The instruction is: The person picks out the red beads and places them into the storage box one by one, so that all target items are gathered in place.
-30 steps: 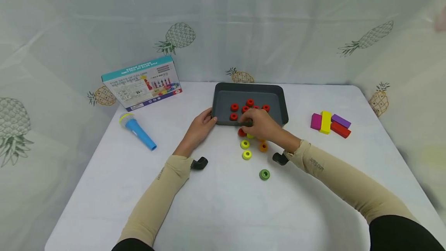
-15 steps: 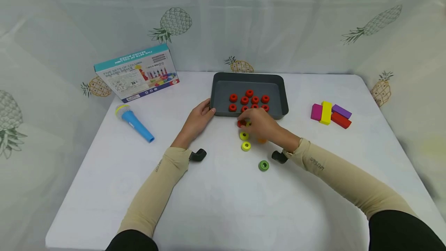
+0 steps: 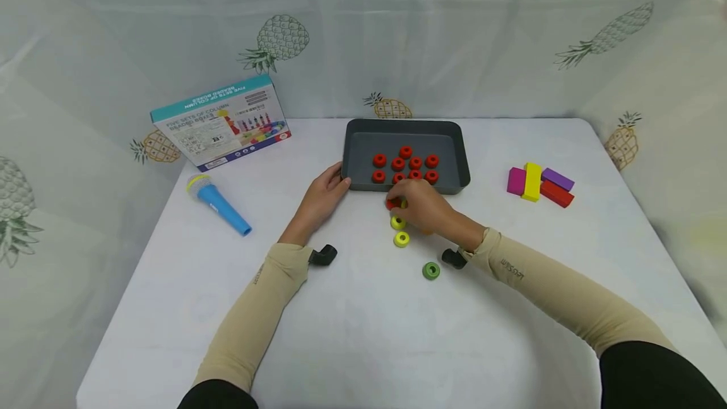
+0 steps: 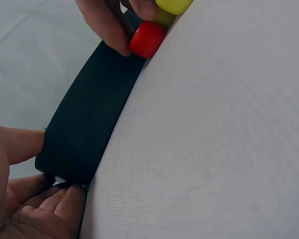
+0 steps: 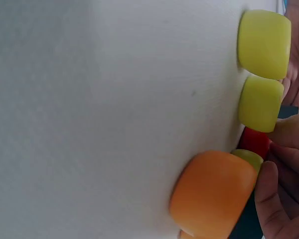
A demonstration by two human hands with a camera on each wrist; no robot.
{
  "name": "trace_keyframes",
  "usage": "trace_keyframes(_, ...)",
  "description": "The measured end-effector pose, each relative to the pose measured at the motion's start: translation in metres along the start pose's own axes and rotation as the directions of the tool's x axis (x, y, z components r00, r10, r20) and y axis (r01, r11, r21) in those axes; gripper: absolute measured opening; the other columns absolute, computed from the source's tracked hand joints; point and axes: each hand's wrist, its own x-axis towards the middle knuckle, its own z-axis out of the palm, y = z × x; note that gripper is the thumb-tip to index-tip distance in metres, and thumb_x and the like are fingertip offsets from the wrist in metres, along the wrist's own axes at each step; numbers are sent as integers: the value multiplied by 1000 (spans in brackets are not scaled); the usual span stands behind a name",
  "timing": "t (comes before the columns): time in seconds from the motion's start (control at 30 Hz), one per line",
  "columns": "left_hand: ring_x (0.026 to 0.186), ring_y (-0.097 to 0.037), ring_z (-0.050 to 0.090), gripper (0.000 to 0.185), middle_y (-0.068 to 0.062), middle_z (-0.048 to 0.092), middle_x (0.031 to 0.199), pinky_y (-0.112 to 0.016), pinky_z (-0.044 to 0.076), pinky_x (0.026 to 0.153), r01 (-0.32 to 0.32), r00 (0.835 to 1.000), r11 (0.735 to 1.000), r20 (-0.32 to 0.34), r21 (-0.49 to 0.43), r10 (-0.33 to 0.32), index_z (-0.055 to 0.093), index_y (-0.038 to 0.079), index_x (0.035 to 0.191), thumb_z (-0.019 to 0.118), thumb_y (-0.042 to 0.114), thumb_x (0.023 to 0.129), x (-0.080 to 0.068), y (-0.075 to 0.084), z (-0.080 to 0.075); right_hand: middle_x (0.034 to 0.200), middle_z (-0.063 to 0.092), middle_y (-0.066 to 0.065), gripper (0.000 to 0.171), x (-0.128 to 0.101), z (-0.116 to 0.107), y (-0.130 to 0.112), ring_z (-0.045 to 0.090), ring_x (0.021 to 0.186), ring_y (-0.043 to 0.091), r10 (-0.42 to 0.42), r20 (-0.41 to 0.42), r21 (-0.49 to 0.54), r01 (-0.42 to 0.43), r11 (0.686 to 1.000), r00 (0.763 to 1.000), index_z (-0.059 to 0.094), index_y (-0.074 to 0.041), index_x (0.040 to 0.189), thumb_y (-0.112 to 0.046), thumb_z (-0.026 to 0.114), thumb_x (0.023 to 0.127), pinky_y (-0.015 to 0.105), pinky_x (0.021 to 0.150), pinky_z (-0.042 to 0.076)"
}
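In the head view my left hand holds the dark grey tray at its near left corner. The left wrist view shows the thumb at the rim and the curled fingers against the wall. My right hand, just in front of the tray, pinches a red bead between thumb and fingers, low at the table. Several red beads lie inside the tray. Near the right hand stand yellow beads and an orange bead, mostly hidden by the hand from above. A green bead lies closer to me.
A toy microphone lies left of the tray, with a printed toy box behind it. Right of the tray are coloured blocks in purple, yellow and red. A pineapple-print curtain hangs behind the white table.
My right hand has drawn back from over the tray's near edge to the red bead in front and taken hold of it. The left hand stays at the corner. The head view shifted slightly.
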Motion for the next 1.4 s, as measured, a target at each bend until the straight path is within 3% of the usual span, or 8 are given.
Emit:
trace_keyframes(0.3, 145, -16, 45, 62, -3, 47, 158, -39, 34, 123, 21, 1000, 1000, 9, 2, -21, 36, 26, 158, 58, 40, 102, -4, -9, 4, 105, 76, 8, 23, -6, 10, 2, 67, 96, 21, 1, -5, -5, -1, 1000, 1000, 77, -3, 107, -4, 80, 85, 36, 84, 60)
trace_keyframes(0.63, 144, -16, 46, 61, -4, 47, 158, -38, 35, 122, 6, 1000, 1000, 4, 3, -6, 36, 26, 158, 57, 40, 103, -2, -5, 3, 103, 75, 6, 25, -5, 7, 4, 66, 93, 19, -40, -21, -15, 40, 999, 999, 77, -5, 107, -9, 83, 83, 33, 83, 59)
trace_keyframes(1.1, 144, -16, 46, 61, -5, 47, 157, -37, 35, 122, -8, 1000, 1000, -3, -12, 8, 35, 23, 159, 57, 37, 103, 0, -2, 2, 105, 75, 8, 26, -1, -17, 1, 60, 80, 19, -82, -55, 38, 84, 996, 995, 78, -4, 107, -6, 80, 81, 30, 69, 52)
trace_keyframes(1.4, 144, -16, 46, 61, -5, 46, 158, -38, 35, 122, -6, 1000, 1000, -6, -1, 6, 35, 22, 159, 58, 37, 103, 0, -1, 1, 107, 74, 9, 27, 3, -29, 2, 64, 82, 25, -55, -80, 54, 59, 997, 995, 77, -4, 109, -5, 81, 82, 30, 70, 52)
